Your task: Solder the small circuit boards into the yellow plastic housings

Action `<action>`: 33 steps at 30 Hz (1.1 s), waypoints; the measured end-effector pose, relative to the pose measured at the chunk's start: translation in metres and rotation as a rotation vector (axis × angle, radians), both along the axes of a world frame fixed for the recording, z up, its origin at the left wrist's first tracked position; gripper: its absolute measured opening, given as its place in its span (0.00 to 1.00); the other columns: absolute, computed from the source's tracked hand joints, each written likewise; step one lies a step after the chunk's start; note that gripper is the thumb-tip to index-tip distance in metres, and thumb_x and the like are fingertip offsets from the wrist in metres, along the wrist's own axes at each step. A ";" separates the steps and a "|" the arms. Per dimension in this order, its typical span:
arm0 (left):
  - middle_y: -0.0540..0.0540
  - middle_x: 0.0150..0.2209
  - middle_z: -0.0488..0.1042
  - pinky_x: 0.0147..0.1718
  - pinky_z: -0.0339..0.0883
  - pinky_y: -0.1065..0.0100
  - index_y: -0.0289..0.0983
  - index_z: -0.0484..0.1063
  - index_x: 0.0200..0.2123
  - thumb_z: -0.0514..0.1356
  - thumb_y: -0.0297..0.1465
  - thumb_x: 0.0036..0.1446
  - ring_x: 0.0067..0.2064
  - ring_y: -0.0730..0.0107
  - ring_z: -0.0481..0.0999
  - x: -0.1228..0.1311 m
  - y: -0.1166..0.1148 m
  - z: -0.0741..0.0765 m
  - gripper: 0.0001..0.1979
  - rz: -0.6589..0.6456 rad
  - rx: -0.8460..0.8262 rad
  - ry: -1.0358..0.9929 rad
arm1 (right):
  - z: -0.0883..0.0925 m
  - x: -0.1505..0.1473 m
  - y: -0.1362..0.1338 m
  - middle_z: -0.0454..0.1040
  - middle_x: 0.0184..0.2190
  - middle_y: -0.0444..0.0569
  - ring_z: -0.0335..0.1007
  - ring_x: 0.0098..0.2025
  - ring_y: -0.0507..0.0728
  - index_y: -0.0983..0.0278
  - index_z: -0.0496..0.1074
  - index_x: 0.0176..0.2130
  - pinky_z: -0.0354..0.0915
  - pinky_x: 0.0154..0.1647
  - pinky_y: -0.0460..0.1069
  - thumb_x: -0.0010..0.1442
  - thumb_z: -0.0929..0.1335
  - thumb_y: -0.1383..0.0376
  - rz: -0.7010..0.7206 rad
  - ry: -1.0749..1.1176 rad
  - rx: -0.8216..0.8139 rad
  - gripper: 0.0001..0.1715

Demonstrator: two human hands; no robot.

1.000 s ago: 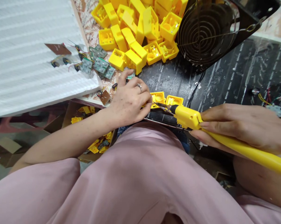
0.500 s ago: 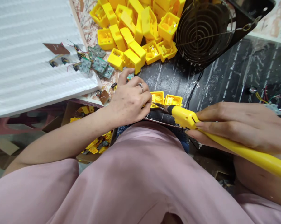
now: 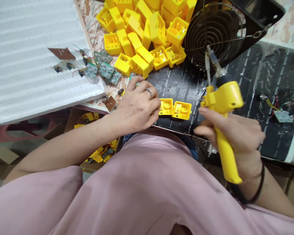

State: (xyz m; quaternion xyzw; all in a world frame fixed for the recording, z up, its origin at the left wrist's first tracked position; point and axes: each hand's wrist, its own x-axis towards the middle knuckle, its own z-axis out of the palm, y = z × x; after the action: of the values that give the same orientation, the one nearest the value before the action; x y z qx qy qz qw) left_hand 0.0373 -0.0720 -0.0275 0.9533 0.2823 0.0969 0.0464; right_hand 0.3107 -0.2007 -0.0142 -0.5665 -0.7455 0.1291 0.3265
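Note:
My right hand (image 3: 235, 137) is wrapped round the handle of a yellow soldering iron (image 3: 222, 111), held upright with its metal tip pointing up toward a black fan (image 3: 215, 32). My left hand (image 3: 137, 107), with a ring on one finger, rests curled at the near edge of the black mat (image 3: 247, 81). Its fingertips press against a small open yellow plastic case (image 3: 166, 106); what they pinch is hidden. A second open yellow case (image 3: 182, 110) lies right beside the first.
A heap of yellow plastic cases (image 3: 142, 29) fills the back. Small green circuit boards (image 3: 105, 67) with wires lie beside a white corrugated sheet (image 3: 32, 55). Another board with wires (image 3: 282, 116) sits at the right. A box of yellow parts (image 3: 98, 153) stands below the table edge.
My right hand lifted the soldering iron away from the yellow case and swung it upright, tip now pointing up. The left hand stayed at the case.

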 end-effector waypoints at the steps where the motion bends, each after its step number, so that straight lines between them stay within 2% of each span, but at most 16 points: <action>1: 0.45 0.44 0.83 0.63 0.68 0.42 0.39 0.78 0.32 0.56 0.31 0.68 0.53 0.51 0.79 0.000 0.000 0.001 0.13 -0.018 0.038 0.006 | -0.003 -0.003 0.005 0.80 0.29 0.40 0.77 0.29 0.52 0.47 0.82 0.56 0.70 0.33 0.48 0.69 0.77 0.59 0.030 -0.074 0.088 0.16; 4: 0.44 0.46 0.83 0.58 0.71 0.45 0.38 0.77 0.33 0.57 0.31 0.66 0.53 0.50 0.79 0.001 0.000 0.001 0.10 -0.054 0.098 0.011 | -0.012 -0.006 0.021 0.84 0.39 0.45 0.82 0.37 0.55 0.52 0.82 0.51 0.71 0.33 0.48 0.70 0.76 0.62 0.125 -0.231 0.242 0.10; 7: 0.44 0.47 0.82 0.58 0.71 0.44 0.39 0.78 0.34 0.58 0.30 0.65 0.54 0.50 0.78 0.001 0.000 -0.001 0.09 -0.041 0.073 0.011 | -0.022 -0.005 0.029 0.84 0.43 0.49 0.84 0.46 0.62 0.54 0.78 0.54 0.79 0.43 0.53 0.71 0.75 0.58 0.163 -0.227 0.175 0.14; 9: 0.43 0.48 0.82 0.59 0.70 0.42 0.39 0.79 0.37 0.58 0.30 0.65 0.55 0.48 0.78 0.001 0.001 -0.002 0.09 -0.023 0.035 -0.012 | -0.028 -0.004 0.031 0.83 0.43 0.49 0.84 0.49 0.64 0.54 0.74 0.57 0.80 0.48 0.57 0.71 0.74 0.56 0.190 -0.246 0.162 0.17; 11: 0.41 0.53 0.82 0.60 0.70 0.41 0.39 0.80 0.45 0.59 0.31 0.65 0.57 0.47 0.77 0.002 0.000 -0.002 0.11 -0.021 -0.004 -0.048 | -0.032 -0.003 0.031 0.83 0.44 0.49 0.83 0.49 0.64 0.55 0.72 0.58 0.80 0.51 0.59 0.71 0.74 0.58 0.212 -0.243 0.143 0.18; 14: 0.36 0.57 0.81 0.60 0.70 0.44 0.34 0.77 0.56 0.59 0.35 0.66 0.57 0.46 0.78 0.002 -0.004 -0.001 0.18 -0.066 -0.027 -0.054 | -0.036 0.000 0.031 0.83 0.44 0.49 0.83 0.47 0.62 0.57 0.72 0.58 0.80 0.51 0.58 0.71 0.74 0.65 0.240 -0.186 0.127 0.17; 18: 0.37 0.50 0.85 0.59 0.70 0.49 0.31 0.75 0.57 0.56 0.30 0.70 0.52 0.52 0.83 -0.004 -0.009 0.005 0.17 -0.163 -0.034 0.009 | -0.034 0.005 0.030 0.84 0.44 0.47 0.84 0.41 0.59 0.56 0.73 0.58 0.80 0.45 0.54 0.68 0.75 0.67 0.183 -0.111 0.153 0.21; 20: 0.39 0.52 0.85 0.63 0.68 0.48 0.33 0.75 0.57 0.57 0.36 0.72 0.55 0.54 0.83 -0.011 -0.002 0.013 0.17 -0.203 -0.096 -0.017 | -0.030 0.003 0.031 0.84 0.45 0.46 0.83 0.39 0.59 0.55 0.73 0.59 0.79 0.43 0.54 0.66 0.78 0.65 0.124 -0.073 0.167 0.25; 21: 0.40 0.54 0.85 0.64 0.67 0.48 0.35 0.76 0.57 0.58 0.40 0.73 0.57 0.54 0.82 -0.014 0.004 0.018 0.18 -0.188 -0.116 -0.036 | -0.028 -0.001 0.033 0.84 0.44 0.45 0.82 0.38 0.59 0.54 0.73 0.59 0.79 0.42 0.54 0.65 0.78 0.65 0.106 -0.064 0.180 0.26; 23: 0.40 0.55 0.84 0.62 0.69 0.49 0.38 0.78 0.53 0.56 0.44 0.74 0.58 0.52 0.81 -0.021 0.023 0.028 0.19 -0.041 -0.096 -0.033 | -0.025 -0.012 0.041 0.83 0.44 0.45 0.82 0.37 0.59 0.53 0.72 0.60 0.79 0.41 0.54 0.65 0.78 0.65 0.094 -0.072 0.186 0.27; 25: 0.38 0.52 0.84 0.57 0.71 0.48 0.36 0.81 0.49 0.53 0.40 0.76 0.57 0.49 0.80 -0.027 0.045 0.034 0.19 0.174 -0.028 0.070 | -0.027 -0.025 0.052 0.84 0.45 0.47 0.84 0.42 0.61 0.53 0.71 0.61 0.79 0.43 0.55 0.68 0.76 0.64 0.096 -0.097 0.160 0.25; 26: 0.37 0.50 0.84 0.56 0.71 0.47 0.35 0.82 0.48 0.52 0.37 0.76 0.56 0.47 0.79 -0.030 0.055 0.035 0.19 0.235 -0.006 0.142 | -0.029 -0.030 0.058 0.84 0.47 0.49 0.85 0.45 0.63 0.53 0.71 0.62 0.80 0.45 0.55 0.70 0.74 0.64 0.104 -0.117 0.145 0.24; 27: 0.37 0.48 0.83 0.55 0.72 0.48 0.34 0.82 0.47 0.52 0.33 0.74 0.56 0.47 0.78 -0.033 0.064 0.033 0.18 0.244 0.004 0.205 | -0.032 -0.034 0.064 0.84 0.49 0.50 0.85 0.48 0.64 0.54 0.70 0.62 0.80 0.46 0.56 0.72 0.72 0.64 0.113 -0.142 0.131 0.22; 30: 0.40 0.45 0.82 0.54 0.72 0.54 0.35 0.83 0.49 0.54 0.26 0.70 0.54 0.53 0.76 -0.039 0.079 0.026 0.16 0.057 0.015 0.278 | -0.040 -0.037 0.074 0.83 0.52 0.52 0.84 0.50 0.64 0.55 0.70 0.63 0.79 0.48 0.56 0.74 0.68 0.66 0.153 -0.203 0.099 0.20; 33: 0.40 0.45 0.81 0.52 0.71 0.58 0.34 0.83 0.52 0.55 0.28 0.70 0.53 0.55 0.75 -0.038 0.082 0.024 0.17 -0.095 0.040 0.320 | -0.040 -0.035 0.076 0.83 0.53 0.50 0.84 0.51 0.63 0.54 0.69 0.64 0.79 0.52 0.55 0.73 0.70 0.63 0.178 -0.187 0.065 0.22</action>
State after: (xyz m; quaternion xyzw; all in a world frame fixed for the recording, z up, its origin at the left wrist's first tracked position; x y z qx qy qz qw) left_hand -0.0005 0.0096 -0.0036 0.9696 0.2385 -0.0530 -0.0135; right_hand 0.2762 -0.1247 -0.0545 -0.4966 -0.8239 0.0800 0.2611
